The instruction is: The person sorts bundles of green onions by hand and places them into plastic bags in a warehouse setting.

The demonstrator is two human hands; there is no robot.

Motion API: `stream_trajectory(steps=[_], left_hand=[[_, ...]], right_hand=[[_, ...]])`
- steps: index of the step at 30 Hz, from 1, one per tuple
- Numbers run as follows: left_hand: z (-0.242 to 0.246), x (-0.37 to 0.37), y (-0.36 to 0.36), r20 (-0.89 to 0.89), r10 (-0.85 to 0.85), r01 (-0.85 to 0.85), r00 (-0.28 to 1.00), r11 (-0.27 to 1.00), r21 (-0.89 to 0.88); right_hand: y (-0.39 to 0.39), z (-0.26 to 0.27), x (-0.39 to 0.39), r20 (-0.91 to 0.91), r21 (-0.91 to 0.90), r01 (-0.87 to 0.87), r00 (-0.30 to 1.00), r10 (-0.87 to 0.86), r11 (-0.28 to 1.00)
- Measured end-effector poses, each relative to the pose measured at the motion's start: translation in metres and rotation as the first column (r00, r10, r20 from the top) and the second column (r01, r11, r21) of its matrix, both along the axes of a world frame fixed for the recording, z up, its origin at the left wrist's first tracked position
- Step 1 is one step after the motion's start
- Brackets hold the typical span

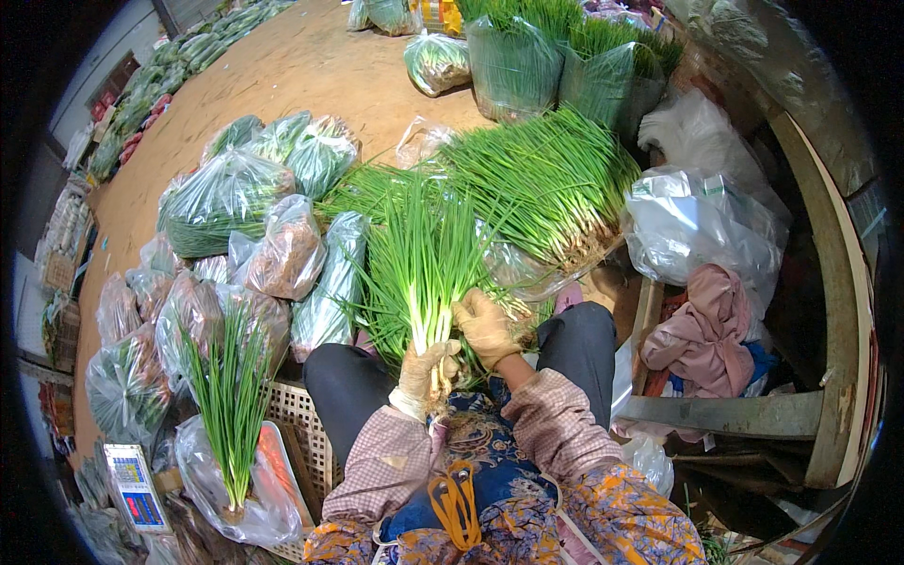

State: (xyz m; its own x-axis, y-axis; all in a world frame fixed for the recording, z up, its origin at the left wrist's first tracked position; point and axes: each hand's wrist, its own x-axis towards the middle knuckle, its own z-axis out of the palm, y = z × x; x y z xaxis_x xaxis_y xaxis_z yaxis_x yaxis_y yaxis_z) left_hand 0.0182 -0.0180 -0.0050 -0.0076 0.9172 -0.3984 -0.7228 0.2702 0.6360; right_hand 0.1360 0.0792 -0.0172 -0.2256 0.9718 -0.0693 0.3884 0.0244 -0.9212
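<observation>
My gloved left hand [424,374] grips a bunch of spring onions [427,289] low on its white stalks. The bunch stands upright over my lap, green leaves pointing away from me and roots showing below the hand. My gloved right hand [486,328] is curled against the right side of the same stalks; whether its fingers pinch one is hidden. Beyond the hands, a large heap of spring onions [544,183] lies with its roots towards me on clear plastic. Looser green leaves [385,282] spread beneath the bunch, between my knees.
At left, another spring onion bunch [233,409] lies on a plastic bag [272,505], beside a scale's display panel [138,487]. Filled plastic bags [226,191] crowd the left floor. Tall bags of greens [519,67] stand behind. At right are plastic bags [699,226] and a wooden frame [727,417].
</observation>
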Motion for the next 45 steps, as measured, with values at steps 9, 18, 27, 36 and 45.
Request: stream_trajectory(steps=[9,18,27,36,45], left_hand=[[0.014,0.0,-0.003,0.089,-0.017,0.013,0.996,0.999,0.04],[-0.008,0.015,0.0,-0.982,-0.174,0.393,0.077,0.91,-0.131],[0.018,0.014,0.022,-0.969,0.164,0.403,0.184,0.886,0.227],[-0.072,0.014,0.039,-0.289,0.039,0.045,0.957,0.959,0.279],[-0.051,0.009,0.051,-0.9,0.296,0.255,0.32,0.888,0.383]], right_hand=[[0.031,-0.037,0.039,0.04,-0.508,-0.033,0.997,0.061,0.861],[0.014,-0.033,0.006,-0.806,-0.394,-0.368,0.579,-0.124,0.842],[0.001,-0.042,0.015,-0.69,-0.478,-0.286,0.707,-0.154,0.83],[-0.021,-0.026,-0.003,-0.574,-0.306,-0.298,0.815,0.074,0.904],[0.036,0.02,0.059,-0.253,-0.007,-0.046,0.966,0.043,0.999]])
